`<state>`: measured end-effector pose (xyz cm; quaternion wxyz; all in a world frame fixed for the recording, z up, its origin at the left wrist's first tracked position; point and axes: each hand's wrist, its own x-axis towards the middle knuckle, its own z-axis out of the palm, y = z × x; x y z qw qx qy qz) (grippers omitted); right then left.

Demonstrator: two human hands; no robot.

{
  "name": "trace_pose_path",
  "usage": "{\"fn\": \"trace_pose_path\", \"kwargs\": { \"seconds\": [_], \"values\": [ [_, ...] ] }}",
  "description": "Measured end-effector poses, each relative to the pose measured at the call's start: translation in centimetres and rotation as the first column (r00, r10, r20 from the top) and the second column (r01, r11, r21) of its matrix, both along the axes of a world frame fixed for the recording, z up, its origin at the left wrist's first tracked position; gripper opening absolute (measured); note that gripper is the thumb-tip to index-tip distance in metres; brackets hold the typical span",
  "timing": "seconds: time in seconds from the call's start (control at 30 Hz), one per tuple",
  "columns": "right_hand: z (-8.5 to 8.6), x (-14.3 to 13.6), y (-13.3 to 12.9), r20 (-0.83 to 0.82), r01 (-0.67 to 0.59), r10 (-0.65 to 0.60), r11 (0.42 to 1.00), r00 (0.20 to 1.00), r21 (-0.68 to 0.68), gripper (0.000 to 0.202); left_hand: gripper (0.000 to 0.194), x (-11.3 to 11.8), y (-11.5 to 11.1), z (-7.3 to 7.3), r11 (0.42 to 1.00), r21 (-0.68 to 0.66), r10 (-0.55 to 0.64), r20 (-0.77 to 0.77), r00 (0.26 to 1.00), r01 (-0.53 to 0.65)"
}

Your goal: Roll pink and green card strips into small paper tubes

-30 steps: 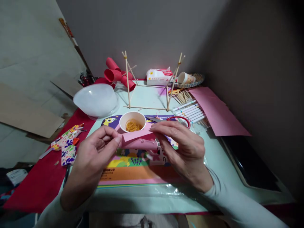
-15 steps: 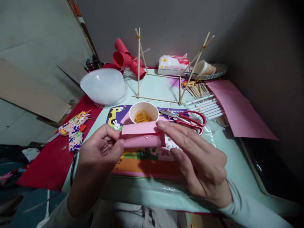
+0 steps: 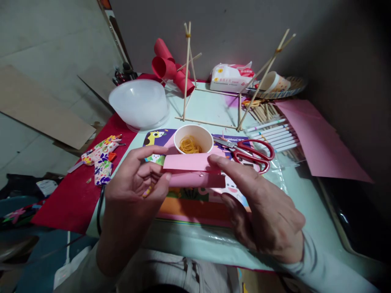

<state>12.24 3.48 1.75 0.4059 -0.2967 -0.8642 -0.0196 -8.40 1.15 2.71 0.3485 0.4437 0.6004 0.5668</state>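
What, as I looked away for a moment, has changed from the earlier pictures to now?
The right hand has opened, thumb dropped away from the pink paper, fingertips staying at its edge; the scissors are uncovered. The table slid up and right in view. The left hand still holds the paper; cup and stick frame stayed put.

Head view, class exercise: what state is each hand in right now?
Left hand: closed, pinching the curled pink paper strip.
Right hand: open, index finger at the strip's upper flap.

The pink paper [image 3: 194,180] is curled lengthwise, its paler flap [image 3: 187,162] lifted off the rounded body, a tiny shiny speck [image 3: 200,175] near the gap. It's nearly level, pinched at one end by the left hand [image 3: 134,183].
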Motion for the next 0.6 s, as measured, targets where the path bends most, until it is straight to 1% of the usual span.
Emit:
{"fn": "trace_pose_path", "kwargs": {
  "seconds": [0.1, 0.27, 0.43, 0.53, 0.6],
  "values": [
    [-0.05, 0.07, 0.1, 0.015, -0.033, 0.033, 0.999, 0.999, 0.01, 0.052, 0.036, -0.15, -0.11, -0.34, 1.0, 0.002, -0.007, -0.06, 0.998, 0.007],
    [-0.39, 0.23, 0.53, 0.056, -0.085, 0.081, 0.993, 0.995, 0.076, 0.049, 0.026, -0.13, -0.39, -0.32, 1.0, 0.019, 0.006, -0.196, 0.981, -0.002],
    [-0.35, 0.53, 0.78, 0.081, -0.115, 0.108, 0.99, 0.991, 0.078, 0.046, 0.026, 0.03, -0.38, 0.12, 1.0, -0.002, -0.008, -0.223, 0.975, 0.008],
    [-0.31, 0.61, 0.8, 0.086, -0.133, 0.127, 0.989, 0.988, 0.069, 0.047, 0.026, 0.12, -0.27, 0.14, 1.0, -0.022, -0.013, -0.231, 0.973, 0.008],
    [-0.39, 0.52, 0.78, 0.075, -0.119, 0.115, 0.991, 0.991, 0.063, 0.046, 0.025, 0.14, -0.23, 0.06, 0.999, -0.034, -0.013, -0.235, 0.972, 0.005]
  ]
}}
